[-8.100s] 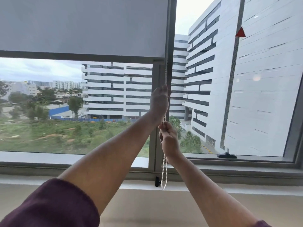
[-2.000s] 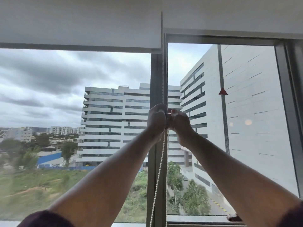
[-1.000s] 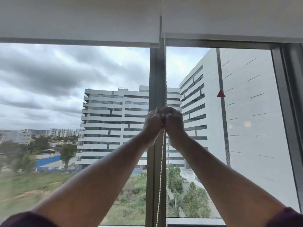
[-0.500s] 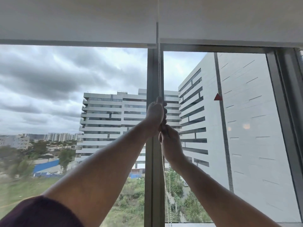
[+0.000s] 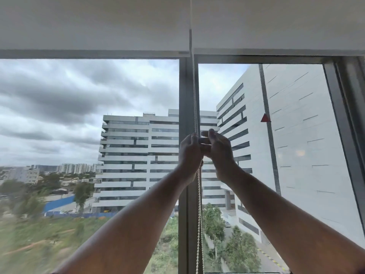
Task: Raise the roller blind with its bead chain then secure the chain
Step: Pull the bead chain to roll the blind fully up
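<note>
A smooth pale roller blind (image 5: 88,24) sits rolled high over broad glass panes and a grey metal mullion (image 5: 183,91), where the left hand (image 5: 189,153) is closed around the white bead chain (image 5: 199,210) while the right hand (image 5: 219,151), fingers loosely spread, hovers just beside it.

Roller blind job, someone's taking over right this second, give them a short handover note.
Left hand: closed around the bead chain in front of the window's centre post.
Right hand: beside the left at the same height, fingers loosely spread; whether it touches the chain cannot be told.
Roller blind: bottom bar high, near the top of the glass, so the raise looks mostly done.
Left: any last pulls, then secure the chain, whose slack hangs loose below the hands. No fastening point is in view.
</note>
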The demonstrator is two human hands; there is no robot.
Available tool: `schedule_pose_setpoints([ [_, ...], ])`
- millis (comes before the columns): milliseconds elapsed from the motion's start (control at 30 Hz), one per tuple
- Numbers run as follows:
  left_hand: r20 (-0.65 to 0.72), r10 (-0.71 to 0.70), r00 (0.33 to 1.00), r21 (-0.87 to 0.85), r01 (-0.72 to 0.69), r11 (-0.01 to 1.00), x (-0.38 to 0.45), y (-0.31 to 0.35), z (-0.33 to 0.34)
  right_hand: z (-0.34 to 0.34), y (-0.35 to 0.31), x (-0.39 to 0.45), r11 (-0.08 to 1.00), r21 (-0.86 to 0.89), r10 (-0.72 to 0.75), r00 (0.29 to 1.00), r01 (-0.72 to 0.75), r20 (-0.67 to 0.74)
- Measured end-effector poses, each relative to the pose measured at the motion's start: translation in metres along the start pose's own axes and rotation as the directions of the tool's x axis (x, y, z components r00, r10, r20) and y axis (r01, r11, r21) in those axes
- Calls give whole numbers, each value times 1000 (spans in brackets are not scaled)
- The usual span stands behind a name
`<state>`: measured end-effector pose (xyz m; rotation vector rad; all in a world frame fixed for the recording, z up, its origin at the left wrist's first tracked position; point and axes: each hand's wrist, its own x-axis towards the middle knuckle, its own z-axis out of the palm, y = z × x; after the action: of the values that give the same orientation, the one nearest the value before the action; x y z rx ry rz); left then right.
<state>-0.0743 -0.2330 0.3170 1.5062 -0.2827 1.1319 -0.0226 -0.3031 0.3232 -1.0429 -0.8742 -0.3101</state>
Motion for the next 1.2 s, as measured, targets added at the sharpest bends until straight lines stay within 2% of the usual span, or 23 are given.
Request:
schedule_pose_setpoints([
  [100, 4, 8, 1000, -8, -8, 1000, -11, -10, -1, 13, -24, 10, 998, 63, 25, 999, -28, 48],
  [233, -6, -1, 1000, -24, 1, 1000, -12, -15, -6, 27, -35, 19, 986, 75, 136, 983, -146, 123],
  [367, 9, 0, 1000, -4, 0, 1000, -15, -12, -2, 39, -28, 22, 961, 208, 175, 983, -183, 59],
  [467, 27, -10, 1000, 29, 9, 1000, -24, -15, -3, 39, -18, 19, 972, 161, 172, 985, -170, 0],
  [633, 13, -29, 999, 8, 29, 1000, -29, -24, -6, 35, -11, 14, 968, 155, 190, 980, -196, 52],
  [800, 95, -124, 988, 9, 124, 992, -40, -34, -15, 32, -11, 10, 980, 62, 186, 980, -191, 77],
  [933, 121, -167, 979, -11, 169, 985, -47, -41, -19, 30, -9, 7, 981, 54, 185, 980, -189, 69],
  [1200, 143, -156, 977, 2, 158, 988, -51, -46, -20, 27, 0, -2, 976, 63, 203, 977, -207, 62],
])
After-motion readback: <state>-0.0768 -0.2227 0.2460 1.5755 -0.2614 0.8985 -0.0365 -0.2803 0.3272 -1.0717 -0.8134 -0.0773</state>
